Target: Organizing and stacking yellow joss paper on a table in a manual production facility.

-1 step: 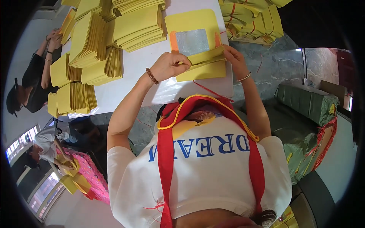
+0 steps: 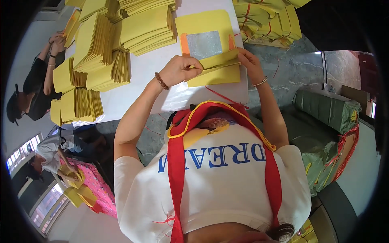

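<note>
A yellow paper sheet [image 2: 204,23] lies on the white-covered table in front of me, with a silver rectangle [image 2: 204,44] in its middle and an orange patch at each side. Its near part is lifted into a raised fold [image 2: 221,59]. At the fold's left end, my left hand [image 2: 183,69] pinches the paper between thumb and curled fingers. My right hand [image 2: 252,66] grips the right end of the same fold, fingers bent over the edge. More yellow paper [image 2: 214,77] lies flat on the near side of the fold; whether it belongs to the same sheet I cannot tell.
Stacks of folded yellow paper [image 2: 148,30] fill the table's left and far side. Yellow bundles tied with red string [image 2: 267,24] lie beyond its right edge. Green-wrapped packages [image 2: 324,109] stand at right. Two other people work at left, one beside a pink-covered table [image 2: 97,184].
</note>
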Demonstrator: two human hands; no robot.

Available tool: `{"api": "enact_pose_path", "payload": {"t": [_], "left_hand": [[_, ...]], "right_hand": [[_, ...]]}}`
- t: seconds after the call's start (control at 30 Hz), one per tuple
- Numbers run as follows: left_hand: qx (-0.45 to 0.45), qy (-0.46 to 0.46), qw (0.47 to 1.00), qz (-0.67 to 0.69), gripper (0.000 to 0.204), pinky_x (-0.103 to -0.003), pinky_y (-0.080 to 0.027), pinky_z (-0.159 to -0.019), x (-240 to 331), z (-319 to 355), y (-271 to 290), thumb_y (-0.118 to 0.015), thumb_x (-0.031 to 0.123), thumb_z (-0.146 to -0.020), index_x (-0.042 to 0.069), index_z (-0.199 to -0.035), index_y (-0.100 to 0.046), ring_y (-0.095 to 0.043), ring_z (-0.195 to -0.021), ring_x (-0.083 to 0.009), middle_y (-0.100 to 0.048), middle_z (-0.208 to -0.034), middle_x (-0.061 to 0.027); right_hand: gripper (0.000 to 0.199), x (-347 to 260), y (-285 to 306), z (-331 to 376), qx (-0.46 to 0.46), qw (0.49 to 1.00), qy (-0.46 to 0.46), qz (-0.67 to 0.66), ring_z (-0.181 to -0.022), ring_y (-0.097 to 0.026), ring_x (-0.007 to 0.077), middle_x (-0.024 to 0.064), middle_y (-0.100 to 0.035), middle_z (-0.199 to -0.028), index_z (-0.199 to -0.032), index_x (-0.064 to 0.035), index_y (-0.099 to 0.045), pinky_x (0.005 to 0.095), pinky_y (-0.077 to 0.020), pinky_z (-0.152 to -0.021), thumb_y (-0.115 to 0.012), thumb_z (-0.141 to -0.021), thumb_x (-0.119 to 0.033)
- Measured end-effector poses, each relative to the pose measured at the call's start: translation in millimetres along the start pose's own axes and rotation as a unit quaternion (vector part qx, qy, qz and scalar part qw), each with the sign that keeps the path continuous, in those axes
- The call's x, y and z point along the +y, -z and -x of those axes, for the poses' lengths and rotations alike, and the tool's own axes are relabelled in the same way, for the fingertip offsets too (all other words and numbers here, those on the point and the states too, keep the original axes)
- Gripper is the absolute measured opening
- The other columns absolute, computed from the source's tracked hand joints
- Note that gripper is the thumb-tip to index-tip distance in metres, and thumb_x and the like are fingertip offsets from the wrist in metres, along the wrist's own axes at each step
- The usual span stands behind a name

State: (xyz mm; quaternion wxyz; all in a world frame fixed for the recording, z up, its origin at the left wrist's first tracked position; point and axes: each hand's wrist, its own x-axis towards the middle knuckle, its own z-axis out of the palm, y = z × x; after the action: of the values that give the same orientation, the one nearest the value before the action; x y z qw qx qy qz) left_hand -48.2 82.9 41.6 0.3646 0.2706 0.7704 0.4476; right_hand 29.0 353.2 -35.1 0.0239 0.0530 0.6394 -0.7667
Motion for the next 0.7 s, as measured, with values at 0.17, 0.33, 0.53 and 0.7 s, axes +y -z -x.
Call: {"api": "enact_pose_path", "payload": {"t": [0.17, 0.33, 0.53, 0.7], "left_hand": [[-0.02, -0.033, 0.999, 0.024, 0.01, -0.024, -0.042, -0.06, -1.9, -2.6, 1.9, -0.062, 0.009, -0.082, 0.0, -0.086, -0.066, -0.052, -0.067, -0.0071, -0.059, -0.075, -0.0023], [-0.023, -0.021, 0.999, 0.008, 0.01, -0.022, -0.04, -0.063, -1.7, -3.2, 3.2, -0.062, 0.008, -0.083, 0.001, -0.086, -0.066, -0.05, -0.071, -0.0062, -0.057, -0.078, -0.0008], [-0.023, -0.008, 0.999, 0.035, 0.009, -0.022, -0.04, -0.063, -3.3, -4.2, 2.9, -0.062, 0.008, -0.082, 0.001, -0.084, -0.065, -0.049, -0.07, -0.0061, -0.057, -0.076, -0.0006], [-0.043, -0.06, 0.997, -0.014, 0.008, -0.023, -0.04, -0.063, -2.3, -6.2, 5.7, -0.062, 0.008, -0.081, 0.0, -0.083, -0.064, -0.048, -0.071, -0.0064, -0.057, -0.075, -0.001]], "right_hand": [[0.026, -4.9, -1.8, 2.4, -0.01, 1.0, -0.004, -0.022, -0.098, -0.054, 0.0075, -0.0003, -0.061, -0.107, -0.114, -0.0028, -0.061, 0.0238, -0.0415, -0.089, -0.055, -0.093, -0.017], [0.027, -1.6, -0.2, 2.0, -0.01, 1.0, -0.004, -0.023, -0.101, -0.054, 0.0084, 0.0003, -0.061, -0.109, -0.114, -0.003, -0.06, 0.0247, -0.0408, -0.091, -0.054, -0.093, -0.018], [0.03, 3.6, 5.0, 1.7, -0.031, 0.998, -0.002, -0.047, -0.107, -0.051, 0.0103, 0.0013, -0.058, -0.115, -0.113, -0.0035, -0.06, 0.0266, -0.0366, -0.096, -0.055, -0.092, -0.023], [0.032, 3.9, 7.3, -0.6, -0.043, 0.999, 0.001, -0.029, -0.109, -0.049, 0.0109, 0.0016, -0.058, -0.118, -0.115, -0.0042, -0.059, 0.0274, -0.0357, -0.097, -0.055, -0.091, -0.025]]}}
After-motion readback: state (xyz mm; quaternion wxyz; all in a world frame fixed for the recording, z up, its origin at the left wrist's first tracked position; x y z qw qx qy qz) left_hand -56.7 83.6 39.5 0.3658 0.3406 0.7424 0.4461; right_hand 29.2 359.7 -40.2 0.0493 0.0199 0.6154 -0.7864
